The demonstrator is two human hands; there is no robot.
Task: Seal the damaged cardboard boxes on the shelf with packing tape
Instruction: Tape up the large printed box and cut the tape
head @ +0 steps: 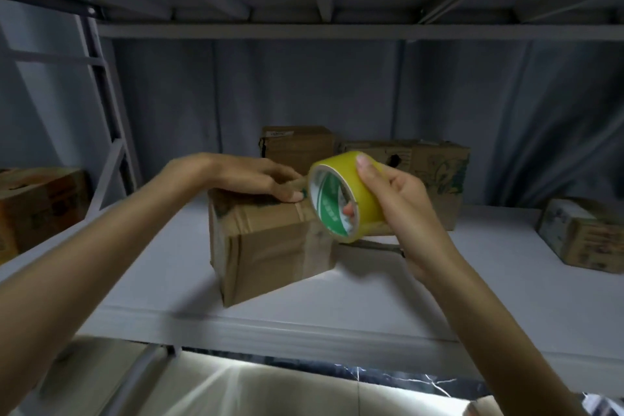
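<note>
On the shelf (371,324), near its front edge: the box (270,246) in work, a small cardboard carton turned corner-on to the camera, well apart from its neighbours.
Box surface: glossy strips across the near faces look like tape already laid; blur keeps me from tracing their edges.
Tape (341,196): yellow roll with green-printed core, held in the air at the box's right top corner, just beside it, open face toward the camera.
Right hand (398,203): clamped on the roll, one finger over the outer rim, another finger's tip showing through the core.
Left hand (256,179): lying on the box top, fingers nearly straight, tips pressing down at the right end beside the roll; whether a free tape end sits under them I cannot tell.
Key relation: roll lies right of the pressing fingers, at top level; box's long axis runs left-back to right-front. Judged next pull goes rightward and down over the corner, left hand anchoring.
Risk: light box may slide if the anchor lifts.
Further out: four other boxes (297,145), (435,172), (584,233), (37,206) behind and to both sides, some visibly torn.
Frame: grey upright (101,105).
</note>
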